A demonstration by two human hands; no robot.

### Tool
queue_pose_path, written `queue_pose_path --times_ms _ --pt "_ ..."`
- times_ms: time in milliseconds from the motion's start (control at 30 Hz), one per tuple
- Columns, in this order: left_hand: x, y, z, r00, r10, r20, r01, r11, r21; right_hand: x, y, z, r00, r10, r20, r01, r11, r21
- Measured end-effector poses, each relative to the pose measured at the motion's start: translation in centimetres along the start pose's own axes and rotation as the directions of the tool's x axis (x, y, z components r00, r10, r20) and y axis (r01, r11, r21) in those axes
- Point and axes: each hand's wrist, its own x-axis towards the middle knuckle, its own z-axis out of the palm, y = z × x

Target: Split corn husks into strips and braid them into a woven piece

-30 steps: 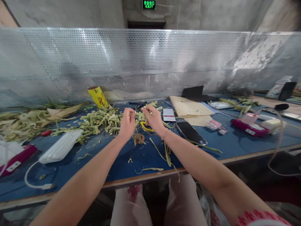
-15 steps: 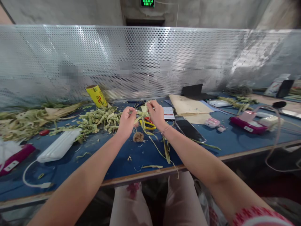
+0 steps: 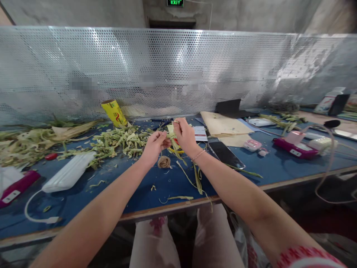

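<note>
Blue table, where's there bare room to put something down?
The best patch of tabletop lies between black phone, pink case, magenta power strip and front edge. Another, with scraps, lies between white block and brown coil. Leaf heaps crowd the left rear.

Perforated metal screen [image 3: 164, 48], rough concrete-like wall [image 3: 237, 16], glossy black phone [image 3: 227, 154], matt tan paper [image 3: 225, 125], apparently fibrous twine roll [image 3: 164, 162]

The right hand [image 3: 184, 137] holds pale husk [image 3: 171, 131] above the blue table [image 3: 142, 193].
</note>
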Motion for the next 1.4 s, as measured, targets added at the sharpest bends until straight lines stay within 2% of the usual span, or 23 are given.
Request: queue_pose_path --times_ms 133,233,367,500,633,800,1067,1267,1400 --pt "-0.2 -0.1 0.4 0.999 -0.037 -0.008 0.037 0.999 -0.009 0.0 -0.1 -0.2 1.000 0.024 -0.020 -0.024 1.000 -0.016" --pt "-0.3 -0.4 0.7 1.000 0.001 -0.011 -0.001 0.999 0.036 0.0 -0.1 -0.1 0.998 0.038 -0.044 -0.038 0.999 0.002" --pt "0.0 -0.6 0.5 0.996 0.083 -0.015 -0.077 0.968 0.241 -0.1 -0.4 0.0 1.000 0.029 -0.006 -0.029 0.999 0.014" --pt "0.3 -0.4 -0.1 0.976 0.218 -0.023 -0.167 0.807 0.567 -0.1 -0.4 0.0 0.999 0.011 0.039 -0.011 1.000 -0.003" --pt "0.3 -0.2 -0.4 0.944 0.328 -0.027 -0.210 0.664 0.717 -0.1 -0.2 0.0 0.996 -0.004 0.090 0.007 0.999 -0.038" --pt "0.0 -0.3 -0.3 0.935 0.353 -0.027 -0.219 0.635 0.741 -0.1 -0.2 0.2 0.991 -0.012 0.135 0.021 0.997 -0.071" --pt "0.3 -0.7 -0.1 0.945 0.317 -0.081 -0.174 0.696 0.696 -0.4 -0.6 0.5 0.985 0.006 0.175 0.002 0.999 -0.046" --pt "0.6 -0.8 -0.5 0.945 0.315 -0.091 -0.158 0.680 0.716 -0.6 -1.2 0.8 0.990 0.075 0.120 -0.087 0.992 0.097" --pt "0.6 -0.6 -0.9 0.948 0.312 -0.066 -0.157 0.638 0.753 -0.5 -1.5 0.8 0.980 0.149 0.131 -0.174 0.964 0.202"
